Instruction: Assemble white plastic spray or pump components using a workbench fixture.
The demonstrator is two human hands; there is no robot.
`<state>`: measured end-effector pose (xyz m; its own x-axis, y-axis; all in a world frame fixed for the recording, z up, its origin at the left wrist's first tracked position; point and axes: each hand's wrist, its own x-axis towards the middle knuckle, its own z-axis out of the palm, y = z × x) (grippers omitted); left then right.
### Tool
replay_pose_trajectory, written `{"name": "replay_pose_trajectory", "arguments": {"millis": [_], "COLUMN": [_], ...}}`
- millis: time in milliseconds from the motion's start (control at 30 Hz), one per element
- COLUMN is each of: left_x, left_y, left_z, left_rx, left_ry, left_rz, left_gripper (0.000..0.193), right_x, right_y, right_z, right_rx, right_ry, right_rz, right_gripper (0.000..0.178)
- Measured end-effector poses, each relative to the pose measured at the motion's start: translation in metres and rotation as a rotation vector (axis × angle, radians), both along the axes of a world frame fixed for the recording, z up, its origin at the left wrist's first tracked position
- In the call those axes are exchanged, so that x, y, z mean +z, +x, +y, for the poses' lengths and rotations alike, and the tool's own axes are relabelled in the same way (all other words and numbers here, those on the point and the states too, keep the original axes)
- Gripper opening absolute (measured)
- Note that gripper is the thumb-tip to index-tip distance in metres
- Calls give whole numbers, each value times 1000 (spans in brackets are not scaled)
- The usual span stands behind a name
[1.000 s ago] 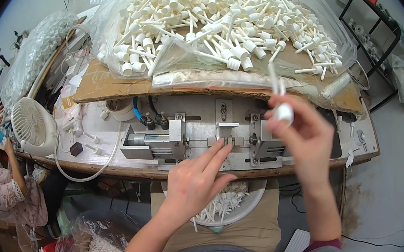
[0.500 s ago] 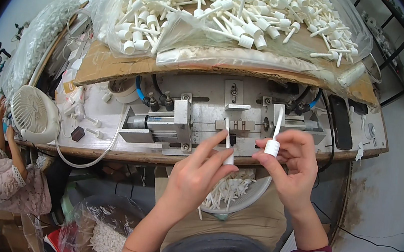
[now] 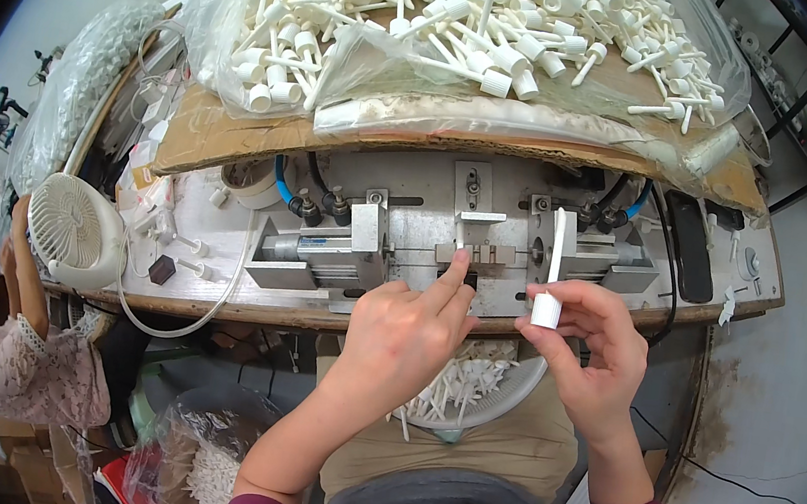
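Observation:
My right hand [image 3: 598,351] pinches a white ribbed cap with a long stem [image 3: 546,310] between thumb and fingers, the stem pointing up beside the right-hand cylinder unit. My left hand [image 3: 404,328] reaches over the front of the small metal bench fixture [image 3: 496,255], its index fingertip at the fixture's middle block. Just past that fingertip shows the end of a white stick [image 3: 461,234]. The rest of the stick is hidden under my left hand, whose fingers are curled together around it. Below my hands, a white basket [image 3: 505,406] of small white sticks rests on my lap.
A heap of white stemmed caps [image 3: 491,31] lies on plastic and cardboard [image 3: 225,145] above the fixture. A white fan [image 3: 79,227] stands left, a black phone [image 3: 686,248] right. Another person [image 3: 49,350] sits at far left, near a bag of white pieces [image 3: 213,475].
My left hand has moved forward, its index finger now over the fixture's middle and hiding most of the white stick. The right hand with its cap has shifted slightly nearer to me.

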<state>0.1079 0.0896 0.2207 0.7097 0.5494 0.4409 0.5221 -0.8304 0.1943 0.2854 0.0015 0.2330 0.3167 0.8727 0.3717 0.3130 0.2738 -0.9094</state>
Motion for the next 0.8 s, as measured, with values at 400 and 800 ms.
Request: {"name": "replay_pose_trajectory", "arguments": {"millis": [400, 800], "left_x": [80, 74], "left_y": [41, 45], "left_z": [95, 99], "left_rx": [166, 101], "left_ry": [77, -37], "left_rz": [-505, -501], "left_gripper": [23, 20], "right_x": [-19, -9], "right_y": [-11, -23], "right_z": [10, 32], "right_rx": [103, 167], "right_ry": [123, -24], "right_rz": [-919, -1156], "right_gripper": [27, 26]}}
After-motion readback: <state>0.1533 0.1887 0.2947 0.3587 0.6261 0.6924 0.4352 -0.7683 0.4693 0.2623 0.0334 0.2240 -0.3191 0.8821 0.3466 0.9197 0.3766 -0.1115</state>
